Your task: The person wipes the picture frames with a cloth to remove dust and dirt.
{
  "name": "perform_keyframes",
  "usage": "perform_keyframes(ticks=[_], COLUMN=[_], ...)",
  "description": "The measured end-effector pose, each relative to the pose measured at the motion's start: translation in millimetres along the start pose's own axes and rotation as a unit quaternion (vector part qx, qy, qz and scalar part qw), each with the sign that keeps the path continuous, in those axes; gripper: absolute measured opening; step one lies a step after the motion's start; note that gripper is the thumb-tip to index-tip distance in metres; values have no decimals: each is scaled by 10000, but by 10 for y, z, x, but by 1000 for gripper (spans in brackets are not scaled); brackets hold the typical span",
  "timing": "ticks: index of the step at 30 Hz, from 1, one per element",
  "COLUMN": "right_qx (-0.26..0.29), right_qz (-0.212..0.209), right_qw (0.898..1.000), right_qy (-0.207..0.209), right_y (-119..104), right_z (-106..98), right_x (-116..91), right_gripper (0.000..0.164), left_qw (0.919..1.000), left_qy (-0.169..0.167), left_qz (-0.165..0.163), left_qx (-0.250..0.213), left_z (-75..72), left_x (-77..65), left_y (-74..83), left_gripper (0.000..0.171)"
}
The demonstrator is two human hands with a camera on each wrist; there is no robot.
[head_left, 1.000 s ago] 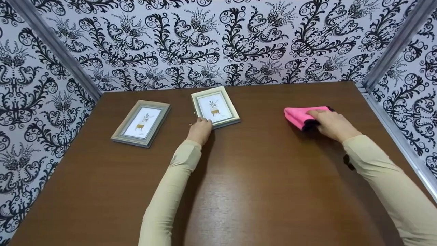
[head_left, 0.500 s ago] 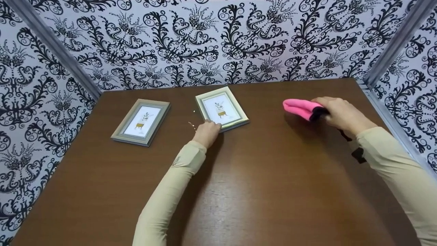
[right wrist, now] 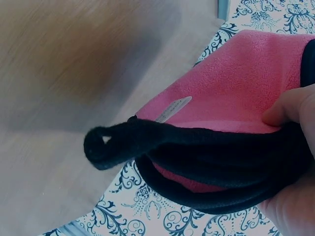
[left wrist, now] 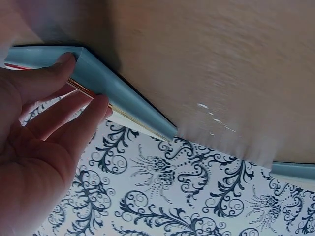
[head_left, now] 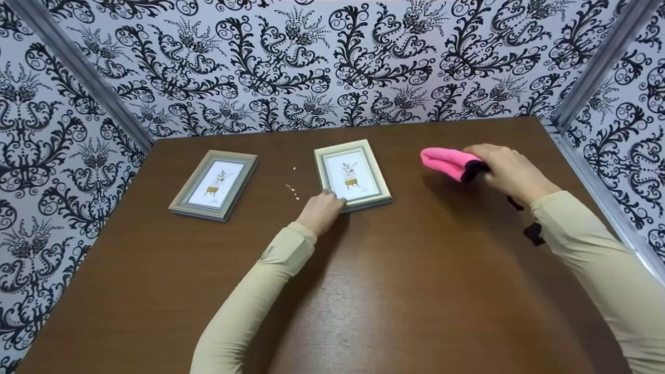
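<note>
**On a brown tabletop [head_left: 395,291], one hand at a frame, one at a cloth**

Near the middle of the far half, the left hand [head_left: 323,212] pinches the near-left corner of a pale picture frame [head_left: 352,174], fingers narrow. A second frame [head_left: 214,188] lies well apart toward the left edge, with white specks [head_left: 293,192] on the wood between. To the right, past a stretch of tabletop, the right hand [head_left: 511,169] grips a folded pink cloth [head_left: 447,161] raised over its shadow. Behind, the patterned wall [head_left: 332,62] borders the far edge.

The right wrist view alone shows the cloth's pale label [right wrist: 174,109], its print unreadable, and a black loop [right wrist: 118,142]. The left wrist view shows the thumb [left wrist: 63,66] against the held frame's blue-grey side.
</note>
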State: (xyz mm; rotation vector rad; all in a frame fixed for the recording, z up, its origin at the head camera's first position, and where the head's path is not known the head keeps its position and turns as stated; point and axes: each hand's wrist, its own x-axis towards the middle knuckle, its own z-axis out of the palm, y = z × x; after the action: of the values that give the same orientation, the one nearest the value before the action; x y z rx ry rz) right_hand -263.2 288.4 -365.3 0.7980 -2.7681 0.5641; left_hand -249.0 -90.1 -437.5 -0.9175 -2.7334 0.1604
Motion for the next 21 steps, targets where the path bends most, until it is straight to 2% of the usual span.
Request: perform_keyframes(ticks=[6, 12, 21], right_qx=[-7, 47, 96], right_qz=[43, -66, -180], right_qw=[10000, 10000, 9997], right_qy=[7, 55, 139], right_y=[-56, -107, -162], right_z=[48, 109, 211], right_x=[56, 118, 195], right_gripper=[44, 44, 40], left_qw=[9993, 9981, 9952], left_qy=[246, 237, 365], left_qz=[287, 566, 868], left_qx=[-44, -60, 283], left_z=[-4, -42, -77], left_x=[-70, -152, -242], left_y=[106, 208, 365], left_gripper=[12, 13, 13])
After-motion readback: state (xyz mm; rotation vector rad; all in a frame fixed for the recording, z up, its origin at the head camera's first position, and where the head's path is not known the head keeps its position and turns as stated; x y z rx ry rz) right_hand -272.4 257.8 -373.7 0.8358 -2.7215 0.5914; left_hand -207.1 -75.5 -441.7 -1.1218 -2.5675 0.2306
